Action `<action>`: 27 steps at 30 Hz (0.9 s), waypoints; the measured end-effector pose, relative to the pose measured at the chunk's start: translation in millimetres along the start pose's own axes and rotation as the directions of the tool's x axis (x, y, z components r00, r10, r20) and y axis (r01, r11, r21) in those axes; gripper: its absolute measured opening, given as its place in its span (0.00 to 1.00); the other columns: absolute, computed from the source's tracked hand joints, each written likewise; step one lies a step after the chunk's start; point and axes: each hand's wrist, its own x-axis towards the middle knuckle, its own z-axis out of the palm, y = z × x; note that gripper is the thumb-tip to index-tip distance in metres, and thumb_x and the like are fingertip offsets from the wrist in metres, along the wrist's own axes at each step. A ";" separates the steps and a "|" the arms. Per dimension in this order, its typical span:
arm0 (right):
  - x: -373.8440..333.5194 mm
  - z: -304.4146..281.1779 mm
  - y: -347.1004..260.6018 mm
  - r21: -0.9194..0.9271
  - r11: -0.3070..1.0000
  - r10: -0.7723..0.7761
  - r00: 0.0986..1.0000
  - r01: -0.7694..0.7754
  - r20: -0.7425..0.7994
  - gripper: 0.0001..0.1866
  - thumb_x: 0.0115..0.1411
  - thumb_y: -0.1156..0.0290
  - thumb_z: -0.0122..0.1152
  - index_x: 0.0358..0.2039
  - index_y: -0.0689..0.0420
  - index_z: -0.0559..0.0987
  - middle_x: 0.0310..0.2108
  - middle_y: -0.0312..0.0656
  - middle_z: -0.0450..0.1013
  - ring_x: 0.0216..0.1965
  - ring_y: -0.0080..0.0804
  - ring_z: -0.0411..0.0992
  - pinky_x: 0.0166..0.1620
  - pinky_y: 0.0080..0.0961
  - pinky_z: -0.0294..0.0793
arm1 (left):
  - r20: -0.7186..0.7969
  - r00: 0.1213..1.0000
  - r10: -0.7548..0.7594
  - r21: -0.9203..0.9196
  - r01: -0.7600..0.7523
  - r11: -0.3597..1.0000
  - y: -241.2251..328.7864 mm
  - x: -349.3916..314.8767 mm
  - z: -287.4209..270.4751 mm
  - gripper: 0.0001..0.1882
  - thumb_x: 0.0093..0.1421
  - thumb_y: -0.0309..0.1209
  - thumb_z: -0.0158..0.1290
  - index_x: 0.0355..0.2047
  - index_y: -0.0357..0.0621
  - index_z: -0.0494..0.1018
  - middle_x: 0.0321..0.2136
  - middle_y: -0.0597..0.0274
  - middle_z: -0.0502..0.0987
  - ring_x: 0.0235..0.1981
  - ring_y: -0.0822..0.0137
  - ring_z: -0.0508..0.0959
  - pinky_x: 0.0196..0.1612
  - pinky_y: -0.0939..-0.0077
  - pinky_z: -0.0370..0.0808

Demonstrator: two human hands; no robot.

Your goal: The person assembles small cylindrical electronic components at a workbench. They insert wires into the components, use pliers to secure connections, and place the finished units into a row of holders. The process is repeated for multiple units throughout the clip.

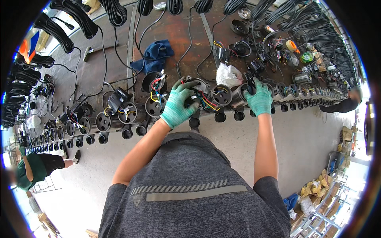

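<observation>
Both my hands wear green gloves with darkened fingertips. My left hand (179, 104) is curled at the near side of a round metal housing (199, 85), its fingers and thumb bent around a dark part I cannot make out. Red, yellow and black wires (210, 103) come out just right of that hand. My right hand (259, 99) is closed around a black part (251, 81) whose kind is partly hidden by the fingers. Between my hands sits an open cylindrical housing (221, 95) with holes in its end. A crumpled white plastic bag (229, 75) lies just behind it.
Similar housings (103, 121) line the table's near edge both ways. A blue cloth (158, 51) lies on the worn tabletop (115, 43), and coiled black cables (113, 12) rest along the far side. Loose parts and orange tape (292, 46) crowd the right. Other people stand at both ends.
</observation>
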 end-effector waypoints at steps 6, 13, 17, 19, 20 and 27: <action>-2.9 24.3 9.0 0.064 0.982 -0.171 0.977 0.180 -0.130 0.28 0.64 0.50 0.66 0.61 0.49 0.78 0.63 0.51 0.71 0.60 0.55 0.72 0.62 0.50 0.72 | -0.179 0.983 0.048 0.200 -0.012 0.980 -9.0 -7.5 7.7 0.12 0.47 0.27 0.70 0.32 0.42 0.81 0.49 0.60 0.83 0.62 0.41 0.73 0.64 0.50 0.70; -74.0 -4.4 -102.3 0.633 0.730 -0.407 0.908 0.258 0.099 0.12 0.68 0.64 0.65 0.42 0.60 0.83 0.37 0.54 0.80 0.39 0.57 0.79 0.44 0.47 0.78 | -0.254 0.966 -0.056 0.091 0.082 0.993 -7.7 -13.6 16.6 0.15 0.50 0.23 0.68 0.38 0.41 0.77 0.42 0.53 0.80 0.53 0.43 0.76 0.57 0.51 0.74; -77.6 4.7 -113.5 0.680 0.670 -0.351 0.934 0.298 -0.063 0.09 0.69 0.68 0.62 0.41 0.61 0.80 0.37 0.56 0.78 0.38 0.61 0.77 0.41 0.49 0.76 | -0.285 0.846 -0.450 -0.345 0.347 0.872 -2.8 -11.9 24.7 0.18 0.53 0.21 0.67 0.43 0.40 0.74 0.41 0.48 0.79 0.52 0.44 0.76 0.56 0.55 0.74; -75.4 10.2 -116.7 0.618 0.647 -0.414 0.887 0.446 -0.206 0.07 0.69 0.70 0.61 0.42 0.60 0.76 0.36 0.56 0.77 0.37 0.61 0.77 0.40 0.49 0.76 | -0.273 0.822 -0.500 -0.396 0.377 0.837 2.4 -8.4 22.6 0.16 0.56 0.21 0.64 0.44 0.40 0.75 0.42 0.48 0.79 0.51 0.45 0.77 0.57 0.54 0.73; -74.2 10.8 -118.8 0.626 0.638 -0.418 0.885 0.448 -0.206 0.07 0.69 0.71 0.61 0.42 0.60 0.76 0.35 0.56 0.77 0.37 0.61 0.76 0.40 0.49 0.76 | -0.279 0.850 -0.447 -0.315 0.358 0.879 6.9 -4.4 19.5 0.13 0.59 0.21 0.62 0.45 0.39 0.77 0.44 0.49 0.80 0.51 0.46 0.77 0.58 0.54 0.73; -64.5 -5.6 -123.2 0.827 0.543 -0.411 0.905 0.143 0.113 0.06 0.72 0.74 0.56 0.44 0.62 0.77 0.32 0.43 0.73 0.33 0.28 0.69 0.39 0.30 0.73 | -0.155 0.988 -0.015 0.124 0.035 0.992 -12.2 0.7 12.5 0.11 0.64 0.22 0.57 0.46 0.42 0.80 0.44 0.52 0.81 0.53 0.43 0.74 0.59 0.52 0.72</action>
